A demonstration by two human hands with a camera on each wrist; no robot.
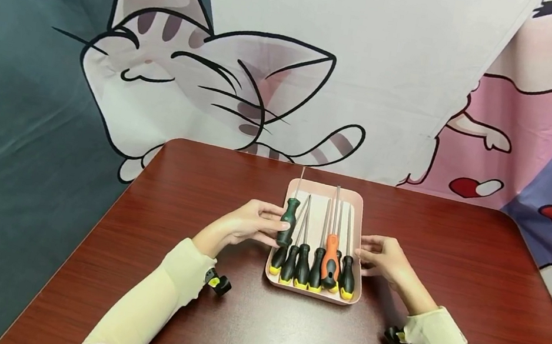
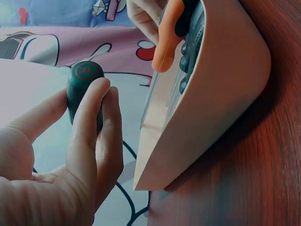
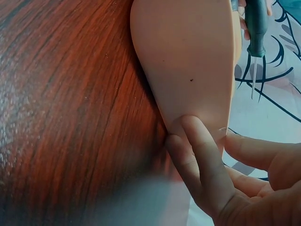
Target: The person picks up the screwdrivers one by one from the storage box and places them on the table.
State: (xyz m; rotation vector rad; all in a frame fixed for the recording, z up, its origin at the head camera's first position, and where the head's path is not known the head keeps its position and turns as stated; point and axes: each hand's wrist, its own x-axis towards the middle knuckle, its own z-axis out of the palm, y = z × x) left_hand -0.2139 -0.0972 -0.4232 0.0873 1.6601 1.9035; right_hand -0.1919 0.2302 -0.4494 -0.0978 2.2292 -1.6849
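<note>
My left hand [image 1: 252,223] pinches the handle of a dark green screwdriver [image 1: 288,221] between thumb and fingers. It is held over the left side of a pale pink tray [image 1: 327,188], its thin shaft pointing toward the wall. In the left wrist view, the rounded end of the green handle [image 2: 86,75] faces the camera, clear of the tray. My right hand [image 1: 383,256] holds the tray's right side. In the right wrist view, its fingers [image 3: 202,146] press the outer wall [image 3: 183,61] while the thumb meets the rim.
Several black-handled screwdrivers with yellow ends [image 1: 303,262] lie side by side in the tray, shafts toward the wall. An orange-and-black screwdriver [image 1: 331,257] rests on top of them. Beneath is a reddish-brown table [image 1: 210,323]; a cartoon cloth [image 1: 401,84] hangs behind its far edge.
</note>
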